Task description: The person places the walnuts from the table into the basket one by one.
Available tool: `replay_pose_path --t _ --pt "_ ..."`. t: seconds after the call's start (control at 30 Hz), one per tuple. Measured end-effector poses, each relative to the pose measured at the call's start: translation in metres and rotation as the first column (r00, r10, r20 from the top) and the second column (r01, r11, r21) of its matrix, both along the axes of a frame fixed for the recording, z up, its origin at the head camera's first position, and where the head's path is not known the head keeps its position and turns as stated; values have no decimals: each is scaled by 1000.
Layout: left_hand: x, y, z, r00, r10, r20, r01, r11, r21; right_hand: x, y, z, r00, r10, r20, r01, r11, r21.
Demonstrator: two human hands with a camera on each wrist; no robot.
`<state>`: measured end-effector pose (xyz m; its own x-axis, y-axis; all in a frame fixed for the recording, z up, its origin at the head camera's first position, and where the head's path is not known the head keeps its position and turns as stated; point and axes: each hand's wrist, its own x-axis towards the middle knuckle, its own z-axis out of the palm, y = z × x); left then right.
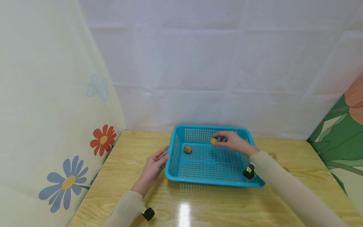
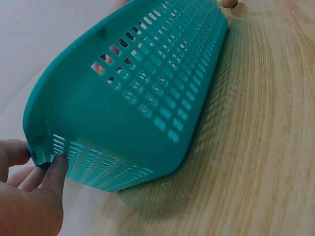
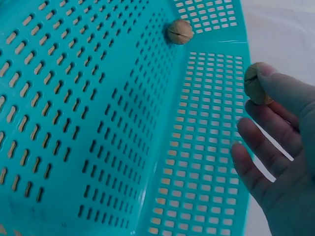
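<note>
Left hand gripped the basket by its rim, likely to steady it on the table; right hand pinched a walnut above the basket, where a second walnut lay.

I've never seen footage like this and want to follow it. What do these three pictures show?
There's no machine here, just a person's two bare hands. The head picture comes from a camera worn on the head, looking forward and down; the other two come from a camera on each wrist. A blue plastic basket stands on a wooden table. The left hand holds its rim at one end. The right hand has a walnut in its grip, pinched above the basket. A second walnut lies inside. Beyond the right sleeve, two brown things sit on the table, partly hidden.
</note>
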<state>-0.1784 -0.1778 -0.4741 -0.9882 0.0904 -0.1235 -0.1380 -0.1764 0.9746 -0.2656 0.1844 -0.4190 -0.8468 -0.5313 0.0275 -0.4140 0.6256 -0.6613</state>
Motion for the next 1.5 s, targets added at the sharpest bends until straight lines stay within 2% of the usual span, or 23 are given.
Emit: replay_pose_path --t 0.27,0.43,0.63,0.83,0.93,1.2,1.4,1.5 --pt "0 -1 0 1000 -8 -5 8 1000 -8 -9 -19 -11 999 9 37 -9 1000 2" --pt "-1 0 2 1000 -12 -15 12 1000 2 -16 -33 -21 998 5 63 -8 999 49" --pt "-1 3 1 1000 -24 -12 24 1000 11 -20 -48 -35 996 38 84 -45 996 77" --pt "0 5 -2 1000 -4 2 4 1000 5 -24 -63 -47 994 29 101 -37 996 80" --pt "0 5 -2 1000 5 4 -5 1000 0 -26 -72 -52 995 45 85 -53 995 89" --pt "1 4 -2 1000 14 10 -14 1000 -4 -30 -86 -58 999 15 50 -23 987 157" --pt "-1 2 -2 1000 15 20 -15 1000 3 -29 -83 -57 999 -2 53 -5 991 135" --pt "-2 0 -2 1000 10 16 -10 1000 -7 -25 -76 -51 998 -14 67 7 994 112"
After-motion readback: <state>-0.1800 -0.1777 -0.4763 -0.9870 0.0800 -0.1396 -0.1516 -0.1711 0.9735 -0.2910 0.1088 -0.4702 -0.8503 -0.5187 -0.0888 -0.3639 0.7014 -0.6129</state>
